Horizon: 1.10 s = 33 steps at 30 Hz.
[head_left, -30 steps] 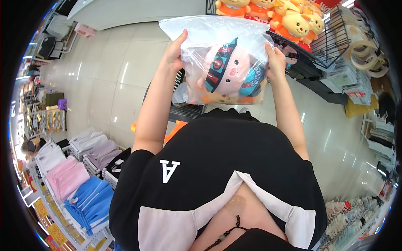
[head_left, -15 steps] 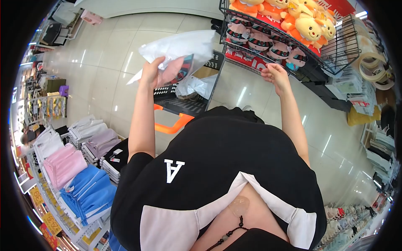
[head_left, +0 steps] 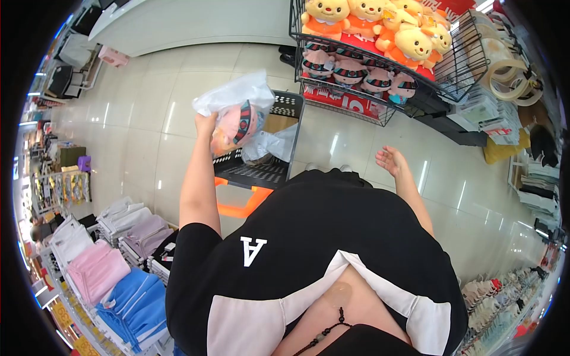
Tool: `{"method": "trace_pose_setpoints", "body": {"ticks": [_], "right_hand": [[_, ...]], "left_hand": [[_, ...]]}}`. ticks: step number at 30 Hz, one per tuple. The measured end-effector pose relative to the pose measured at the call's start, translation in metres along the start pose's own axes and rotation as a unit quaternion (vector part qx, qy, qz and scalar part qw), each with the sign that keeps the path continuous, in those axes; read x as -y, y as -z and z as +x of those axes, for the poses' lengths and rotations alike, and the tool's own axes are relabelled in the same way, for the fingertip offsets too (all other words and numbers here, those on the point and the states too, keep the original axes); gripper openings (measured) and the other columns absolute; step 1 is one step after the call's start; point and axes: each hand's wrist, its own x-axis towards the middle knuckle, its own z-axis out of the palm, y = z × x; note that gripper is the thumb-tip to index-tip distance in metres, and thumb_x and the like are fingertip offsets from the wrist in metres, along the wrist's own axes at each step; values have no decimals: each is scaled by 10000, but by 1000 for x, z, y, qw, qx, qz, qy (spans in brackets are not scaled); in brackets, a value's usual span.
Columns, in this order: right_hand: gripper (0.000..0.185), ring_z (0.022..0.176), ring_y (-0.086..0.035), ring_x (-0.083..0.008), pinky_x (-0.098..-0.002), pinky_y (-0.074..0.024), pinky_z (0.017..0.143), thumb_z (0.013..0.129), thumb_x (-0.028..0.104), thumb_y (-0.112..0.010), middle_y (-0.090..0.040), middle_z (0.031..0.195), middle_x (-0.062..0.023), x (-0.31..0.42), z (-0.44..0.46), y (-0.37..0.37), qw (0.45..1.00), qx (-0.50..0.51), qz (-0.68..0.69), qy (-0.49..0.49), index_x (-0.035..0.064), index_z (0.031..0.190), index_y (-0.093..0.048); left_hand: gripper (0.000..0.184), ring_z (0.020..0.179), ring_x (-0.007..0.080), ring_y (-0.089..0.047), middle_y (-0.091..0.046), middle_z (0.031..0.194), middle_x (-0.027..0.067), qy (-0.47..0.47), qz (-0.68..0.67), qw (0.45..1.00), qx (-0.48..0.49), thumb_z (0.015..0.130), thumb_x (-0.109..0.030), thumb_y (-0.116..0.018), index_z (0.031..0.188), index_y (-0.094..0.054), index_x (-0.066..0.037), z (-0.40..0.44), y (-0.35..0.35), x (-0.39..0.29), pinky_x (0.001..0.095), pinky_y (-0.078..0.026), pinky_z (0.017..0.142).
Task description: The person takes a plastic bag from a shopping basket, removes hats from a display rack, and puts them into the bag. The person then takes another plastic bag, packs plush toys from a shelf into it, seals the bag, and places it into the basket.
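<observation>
My left hand (head_left: 205,124) is closed on the gathered edge of a plastic bag (head_left: 233,94). Inside the see-through bag shows a pink plush toy (head_left: 242,123) with a dark striped band, and something orange and yellow lies below it. The bag hangs over a black shopping basket (head_left: 286,102) with an orange handle (head_left: 233,210). Another plastic-wrapped item (head_left: 270,145) lies in the basket beside something brown. My right hand (head_left: 392,160) holds nothing, its fingers slightly bent and apart, in the air below the wire rack.
A wire rack (head_left: 386,113) of plush toys stands ahead on the right, yellow ones (head_left: 412,44) above pink ones (head_left: 350,71). Folded clothes (head_left: 133,302) fill a shelf at the left. Tape rolls (head_left: 507,80) hang at the right. A white counter (head_left: 196,24) runs along the back.
The bag has swung down and hangs more upright, with the plush toy now plainer in it. My right hand has drawn back from the rack. The whole view has shifted slightly.
</observation>
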Motion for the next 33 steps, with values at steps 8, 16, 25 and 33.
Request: {"method": "trace_pose_setpoints", "body": {"ticks": [8, 16, 25, 33], "right_hand": [[249, 853, -585, -262, -415, -502, 747, 905, 206, -439, -565, 949, -116, -18, 9, 20, 998, -50, -3, -28, 60, 1103, -479], [287, 796, -598, -232, -386, -506, 698, 912, 227, -455, -587, 918, -112, -5, 24, -10, 996, 25, -88, -1, 52, 1140, -462], [297, 839, -605, -237, -384, -503, 722, 918, 233, -457, -605, 970, -124, 19, 18, -64, 976, 150, -153, 30, 49, 1150, -482], [283, 823, -609, -207, -355, -500, 701, 904, 259, -499, -622, 941, -109, 3, -4, -60, 947, 198, -249, 43, 83, 1125, -517]], "left_hand": [[295, 853, 302, -633, -660, 890, 166, -66, 298, 935, 183, 736, -277, -673, 935, -673, -59, -37, -68, 52, 376, -485, 757], [335, 930, 252, -625, -647, 1000, 149, -72, 303, 915, 258, 772, -245, -654, 1073, -632, -100, -87, -50, 48, 342, -477, 817], [412, 1074, 272, -557, -602, 1118, 136, 82, 645, 674, 351, 718, -27, -554, 1094, -622, -182, -165, 150, -6, 387, -438, 902], [180, 975, 277, -550, -603, 895, 115, -238, 585, 758, 165, 679, -113, -646, 854, -612, -88, -240, 124, 37, 410, -415, 884]]}}
